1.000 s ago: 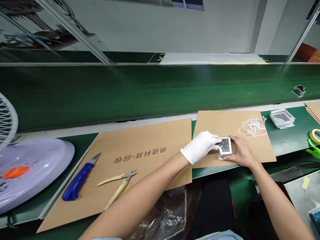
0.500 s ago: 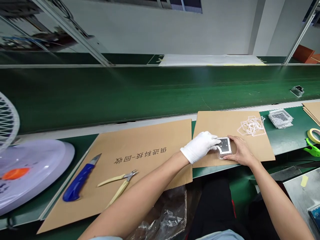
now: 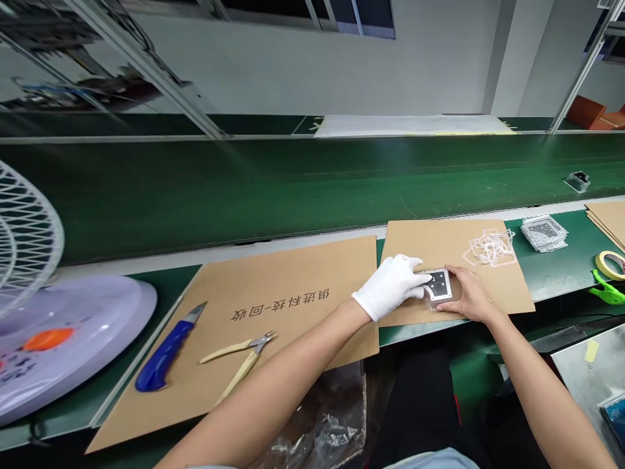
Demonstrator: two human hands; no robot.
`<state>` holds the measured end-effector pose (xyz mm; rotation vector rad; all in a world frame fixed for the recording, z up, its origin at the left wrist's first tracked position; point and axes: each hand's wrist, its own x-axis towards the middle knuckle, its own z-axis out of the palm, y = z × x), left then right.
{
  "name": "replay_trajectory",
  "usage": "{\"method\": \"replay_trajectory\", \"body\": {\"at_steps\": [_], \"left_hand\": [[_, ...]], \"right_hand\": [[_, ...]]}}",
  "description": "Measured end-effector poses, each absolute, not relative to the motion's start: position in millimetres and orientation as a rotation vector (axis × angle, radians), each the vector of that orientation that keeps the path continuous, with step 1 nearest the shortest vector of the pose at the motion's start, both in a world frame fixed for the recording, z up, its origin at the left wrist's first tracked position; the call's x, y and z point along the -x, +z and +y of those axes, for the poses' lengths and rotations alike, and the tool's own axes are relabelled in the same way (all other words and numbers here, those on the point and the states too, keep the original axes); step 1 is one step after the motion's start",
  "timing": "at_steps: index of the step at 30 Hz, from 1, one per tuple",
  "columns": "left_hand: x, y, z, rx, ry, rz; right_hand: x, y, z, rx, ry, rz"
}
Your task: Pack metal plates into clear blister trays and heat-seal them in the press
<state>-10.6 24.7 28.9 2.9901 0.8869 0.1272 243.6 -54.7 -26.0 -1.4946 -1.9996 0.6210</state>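
A small flat plate, black with a pale rim, lies in a clear plastic casing on the right-hand cardboard sheet. My left hand, in a white glove, has its fingers stretched and spread, one fingertip resting on the plate's left part and covering it. Bare, my right hand grips the right side of the plate and casing between thumb and fingers. Just behind it, a tangle of thin white frames lies on the same cardboard.
On the left cardboard are a blue-handled knife and yellow-handled pliers, partly behind my left forearm. A white fan stands at left. Stacked clear parts, yellow tape and green scissors are at right.
The view has shifted slightly. On my left hand, one finger has spread away from the others. My right hand keeps its grip on the plate.
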Motion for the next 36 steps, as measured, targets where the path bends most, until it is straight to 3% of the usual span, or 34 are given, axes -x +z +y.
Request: {"method": "replay_trajectory", "body": {"at_steps": [7,15,27,36], "left_hand": [[28.9,19.2,25.2,-2.434,0.378,1.104],[9.1,-12.3,23.7,-1.927,0.612,1.239],[1.1,-24.2,12.8,-2.211,0.639,1.052],[-26.1,-22.5,64.9,-2.33,0.532,1.137]], "right_hand": [[-244.8,-25.8,-61.0,1.472,0.584,-2.033],[-225.9,-31.2,-108.8,1.391,0.264,-2.052],[-219.3,-30.0,-143.7,1.442,0.347,-1.992],[-253.5,-39.2,-311.3,1.744,0.437,-1.454]]}}
